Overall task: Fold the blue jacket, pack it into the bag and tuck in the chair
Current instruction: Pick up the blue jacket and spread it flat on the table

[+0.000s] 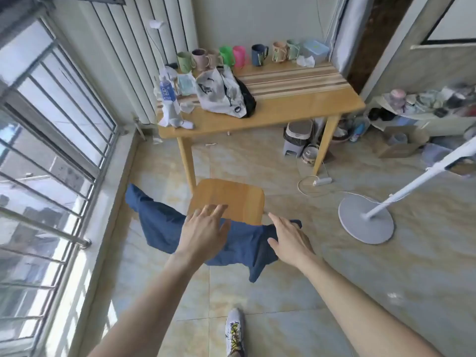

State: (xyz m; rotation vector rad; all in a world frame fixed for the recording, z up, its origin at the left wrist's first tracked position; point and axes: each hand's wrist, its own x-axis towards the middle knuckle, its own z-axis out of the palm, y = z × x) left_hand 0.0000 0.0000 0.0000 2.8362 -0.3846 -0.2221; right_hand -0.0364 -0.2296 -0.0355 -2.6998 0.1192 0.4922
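The blue jacket (159,220) hangs over the back of a wooden chair (231,197) that stands pulled out from the wooden table (283,109). One part trails left, another hangs down at the right. My left hand (203,233) hovers over the jacket and the chair's near edge with fingers spread. My right hand (291,240) is spread over the jacket's right end, fingertips at the cloth; a grip does not show. A white printed bag (219,94) with a black part beside it lies on the table's left side.
Several mugs (231,56) line the table's far edge, with a water bottle (167,90) at the left. A fan stand's round base (365,220) and a cable lie on the floor at right. Barred windows run along the left. My shoe (235,331) is below.
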